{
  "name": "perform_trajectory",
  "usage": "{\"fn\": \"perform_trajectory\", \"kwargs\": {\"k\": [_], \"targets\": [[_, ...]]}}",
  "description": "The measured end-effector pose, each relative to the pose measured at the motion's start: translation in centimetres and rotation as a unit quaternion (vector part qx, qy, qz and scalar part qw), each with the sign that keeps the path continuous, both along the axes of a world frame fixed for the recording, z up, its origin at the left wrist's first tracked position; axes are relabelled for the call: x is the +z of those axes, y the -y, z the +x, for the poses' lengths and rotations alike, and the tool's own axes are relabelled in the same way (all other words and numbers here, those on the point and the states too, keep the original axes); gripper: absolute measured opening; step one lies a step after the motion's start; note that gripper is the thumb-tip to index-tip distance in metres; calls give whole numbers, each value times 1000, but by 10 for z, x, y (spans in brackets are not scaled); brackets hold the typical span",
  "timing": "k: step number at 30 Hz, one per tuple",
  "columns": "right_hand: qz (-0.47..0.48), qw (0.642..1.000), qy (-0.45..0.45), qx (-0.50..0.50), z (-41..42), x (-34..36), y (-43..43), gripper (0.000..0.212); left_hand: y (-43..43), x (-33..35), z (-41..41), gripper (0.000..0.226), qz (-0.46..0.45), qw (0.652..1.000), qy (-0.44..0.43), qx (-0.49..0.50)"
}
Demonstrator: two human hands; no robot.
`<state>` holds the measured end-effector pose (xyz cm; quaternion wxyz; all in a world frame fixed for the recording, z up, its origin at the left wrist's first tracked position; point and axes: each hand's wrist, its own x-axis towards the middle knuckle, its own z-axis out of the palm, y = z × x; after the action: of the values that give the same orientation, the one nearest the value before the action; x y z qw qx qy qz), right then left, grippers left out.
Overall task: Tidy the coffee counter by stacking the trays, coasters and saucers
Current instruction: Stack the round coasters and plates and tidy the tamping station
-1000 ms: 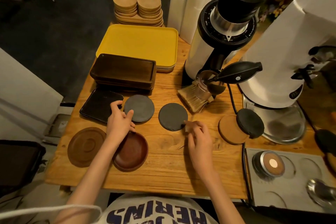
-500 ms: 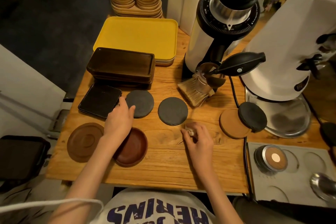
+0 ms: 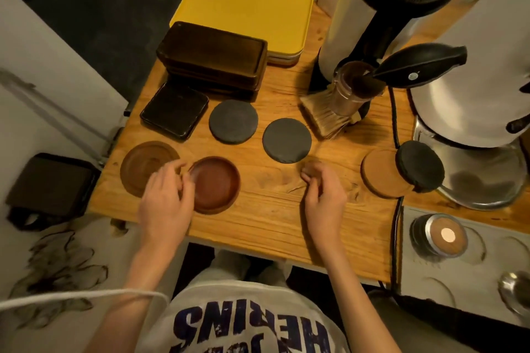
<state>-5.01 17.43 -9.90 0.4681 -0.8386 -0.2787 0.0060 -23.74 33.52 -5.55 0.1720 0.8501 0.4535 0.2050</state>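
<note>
1. the left hand (image 3: 166,200) is reaching over the front of the pale wooden counter (image 3: 258,226). its fingers (image 3: 179,173) are curling at the left rim of the reddish-brown round wooden saucer (image 3: 218,183). blur is hiding whether they are gripping that rim or only touching it.
2. the flat dark brown round wooden saucer (image 3: 140,166) is lying just left of those fingers, partly under them and close beside the reddish one.
3. the right hand (image 3: 324,200) is sitting over the counter with its fingers (image 3: 311,172) curling inward. the tips are blurring, so i cannot tell whether they are holding anything.
4. the first dark grey round coaster (image 3: 286,140) is lying flat just beyond the right fingertips. the second dark grey round coaster (image 3: 233,121) is lying farther off, beyond them and to their left.
5. well to the right of the right fingers, the third dark grey round coaster (image 3: 419,165) is overlapping the round cork coaster (image 3: 378,178).
6. beyond the left fingers, the small black square trays (image 3: 175,110) are sitting stacked. behind them are the dark brown rectangular wooden trays (image 3: 212,54), then the yellow rectangular tray (image 3: 249,6).
</note>
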Motion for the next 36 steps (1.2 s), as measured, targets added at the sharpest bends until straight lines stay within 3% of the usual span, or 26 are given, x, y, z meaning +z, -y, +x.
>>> {"fn": "perform_trajectory", "kwargs": {"k": [9, 19, 26, 31, 36], "targets": [[0, 994, -43, 105, -2, 7, 10, 18, 69, -25, -90, 20, -68, 977, 55, 195], [20, 958, -110, 264, -91, 52, -44, 19, 57, -44, -165, 17, -140, 938, 139, 285], [-40, 893, -202, 400, -205, 46, -111, 18, 18, -78, -274, 17, -308, 858, 219, 349], [-115, 850, -276, 434, -314, 19, -172, 15, -19, -97, -378, 17, -375, 810, 222, 393], [-150, 819, -330, 444, -390, 3, -224, 26, -61, -103, -448, 18, -390, 773, 241, 439]]}}
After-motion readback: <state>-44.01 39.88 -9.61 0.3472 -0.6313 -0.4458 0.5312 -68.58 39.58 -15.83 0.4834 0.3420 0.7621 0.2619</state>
